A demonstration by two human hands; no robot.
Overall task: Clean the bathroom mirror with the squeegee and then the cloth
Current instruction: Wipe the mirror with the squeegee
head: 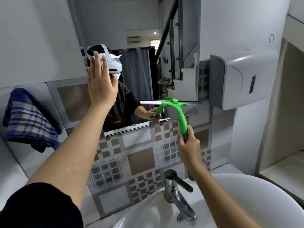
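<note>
In the head view, the right hand (189,146) was closed around the lower handle of the green squeegee (178,111), whose blade lay level against the lower right part of the mirror (131,38). The left hand (101,83) was raised, fingers spread flat at the mirror's left edge. The blue checked cloth (30,120) hung on the wall to the left, well apart from both hands.

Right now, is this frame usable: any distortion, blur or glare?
Head view: strong wide-angle bending of walls and the sink; lighting even and soft, no harsh glare on the mirror; slight softness on the left hand, squeegee sharp in the right hand.
</note>
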